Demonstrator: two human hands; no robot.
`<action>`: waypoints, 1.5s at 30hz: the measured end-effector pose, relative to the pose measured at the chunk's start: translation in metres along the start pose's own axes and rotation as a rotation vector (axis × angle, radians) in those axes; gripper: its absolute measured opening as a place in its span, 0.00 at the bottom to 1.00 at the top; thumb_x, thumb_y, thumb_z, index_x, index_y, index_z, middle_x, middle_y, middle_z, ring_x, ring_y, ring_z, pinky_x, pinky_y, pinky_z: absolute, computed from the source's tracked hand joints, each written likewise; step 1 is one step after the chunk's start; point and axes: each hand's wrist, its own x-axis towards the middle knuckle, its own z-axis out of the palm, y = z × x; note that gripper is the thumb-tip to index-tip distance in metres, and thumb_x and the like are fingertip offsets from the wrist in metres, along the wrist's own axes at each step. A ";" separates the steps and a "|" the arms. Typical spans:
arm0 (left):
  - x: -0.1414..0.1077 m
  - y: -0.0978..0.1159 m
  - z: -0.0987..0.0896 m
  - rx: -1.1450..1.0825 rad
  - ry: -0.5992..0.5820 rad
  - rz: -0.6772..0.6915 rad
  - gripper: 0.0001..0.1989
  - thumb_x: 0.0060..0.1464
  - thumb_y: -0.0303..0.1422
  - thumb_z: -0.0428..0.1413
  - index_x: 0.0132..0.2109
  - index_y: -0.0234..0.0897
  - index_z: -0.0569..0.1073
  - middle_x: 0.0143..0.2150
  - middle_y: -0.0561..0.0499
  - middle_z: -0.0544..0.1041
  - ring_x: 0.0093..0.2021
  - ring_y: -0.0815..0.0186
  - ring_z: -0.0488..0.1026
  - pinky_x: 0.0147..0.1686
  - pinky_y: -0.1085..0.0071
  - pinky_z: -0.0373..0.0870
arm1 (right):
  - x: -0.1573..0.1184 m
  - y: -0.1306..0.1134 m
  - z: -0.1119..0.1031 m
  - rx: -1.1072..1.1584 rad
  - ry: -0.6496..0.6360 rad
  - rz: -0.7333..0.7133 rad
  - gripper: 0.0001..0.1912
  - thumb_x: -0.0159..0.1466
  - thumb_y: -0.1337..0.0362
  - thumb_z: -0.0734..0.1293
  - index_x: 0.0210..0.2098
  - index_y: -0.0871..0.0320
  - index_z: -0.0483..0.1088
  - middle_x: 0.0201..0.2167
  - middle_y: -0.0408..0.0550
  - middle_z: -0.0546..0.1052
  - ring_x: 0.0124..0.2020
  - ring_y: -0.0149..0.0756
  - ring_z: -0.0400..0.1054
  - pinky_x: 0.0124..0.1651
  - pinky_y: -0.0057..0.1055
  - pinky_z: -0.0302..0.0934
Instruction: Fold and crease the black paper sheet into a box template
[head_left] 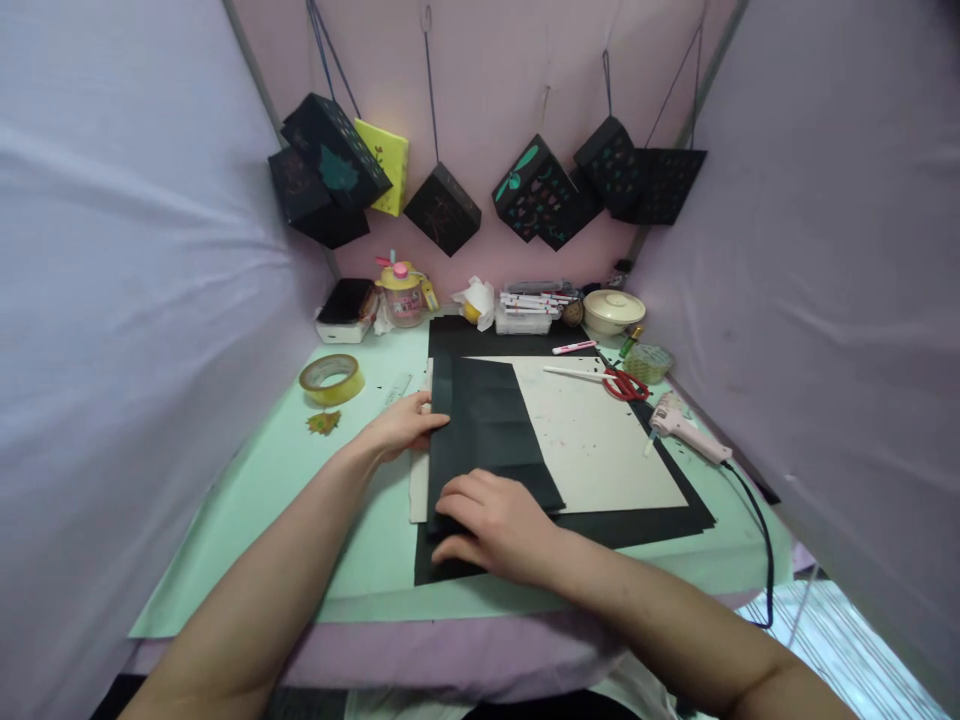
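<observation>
From where I am standing, the black creased paper sheet (pixel 487 420) is lying left of centre on a cream rectangular board (pixel 600 440), which is resting on a larger black flat sheet (pixel 630 528) upon the green-covered counter (pixel 277 480). The left hand (pixel 405 425) is gripping the creased sheet's left edge, thumb on top; its fingertips are partly hiding at that edge. The right hand (pixel 495 525) is curving over the near edge, fingers bent, thumb spread below. It is covering the near corner, and I cannot tell whether it is pinching the paper or only pressing it. Both forearms are running out of view at the bottom.

To the right, red-handled scissors (pixel 626 385) are overlapping the board's far corner, and a slim white stick (pixel 574 372) is pointing at their handles. A pale pink glue gun (pixel 690 430) is occupying the right side, its dark cord hanging past the counter's edge. To the left, a yellow tape roll (pixel 331 380) is lying beside a yellowish-brown leaf (pixel 323 422); a faint clear strip (pixel 397 390) nearby is blending into the cloth. Behind, a clear box of white pens (pixel 525 318) is standing beside a cream lidded bowl (pixel 613 310). Above, decorated black boxes (pixel 442 208) are hanging on cords, some partly hiding others.
</observation>
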 end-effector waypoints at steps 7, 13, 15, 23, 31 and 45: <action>0.004 -0.006 -0.010 -0.362 -0.183 -0.149 0.27 0.43 0.43 0.65 0.49 0.36 0.72 0.34 0.46 0.80 0.33 0.59 0.79 0.32 0.64 0.75 | -0.016 0.052 -0.052 0.056 0.058 0.120 0.12 0.65 0.65 0.63 0.49 0.55 0.69 0.45 0.52 0.76 0.48 0.39 0.69 0.50 0.40 0.67; 0.028 0.008 -0.006 -0.201 -0.270 -0.108 0.23 0.43 0.42 0.64 0.47 0.39 0.76 0.37 0.48 0.82 0.36 0.58 0.79 0.36 0.64 0.74 | -0.055 0.087 -0.095 -0.162 -0.191 0.146 0.38 0.56 0.76 0.60 0.65 0.52 0.54 0.66 0.51 0.58 0.68 0.45 0.47 0.65 0.53 0.51; 0.043 0.014 -0.003 -0.089 -0.332 -0.070 0.21 0.45 0.41 0.62 0.47 0.40 0.77 0.38 0.49 0.82 0.36 0.59 0.79 0.36 0.65 0.74 | -0.067 0.091 -0.095 -0.260 -0.257 0.155 0.41 0.55 0.76 0.60 0.66 0.51 0.51 0.68 0.49 0.55 0.69 0.46 0.44 0.66 0.56 0.46; 0.090 0.035 0.020 0.198 -0.500 0.186 0.16 0.50 0.35 0.58 0.47 0.40 0.78 0.45 0.54 0.81 0.43 0.63 0.77 0.44 0.73 0.68 | -0.103 0.107 -0.086 -0.451 -0.195 0.144 0.33 0.60 0.76 0.59 0.64 0.50 0.58 0.64 0.49 0.63 0.66 0.48 0.54 0.64 0.57 0.50; 0.075 0.031 0.032 0.682 -0.089 0.523 0.28 0.53 0.34 0.58 0.61 0.33 0.65 0.61 0.39 0.69 0.60 0.57 0.66 0.58 0.62 0.61 | -0.119 0.116 -0.077 -0.344 -0.208 0.156 0.25 0.63 0.75 0.59 0.59 0.53 0.66 0.58 0.52 0.71 0.60 0.43 0.64 0.57 0.46 0.65; -0.075 -0.025 -0.018 0.791 0.011 0.645 0.34 0.49 0.51 0.61 0.58 0.38 0.68 0.59 0.39 0.70 0.59 0.53 0.68 0.59 0.58 0.65 | -0.125 0.124 -0.074 -0.291 -0.147 0.213 0.21 0.66 0.72 0.59 0.57 0.54 0.67 0.56 0.50 0.73 0.57 0.42 0.67 0.56 0.45 0.67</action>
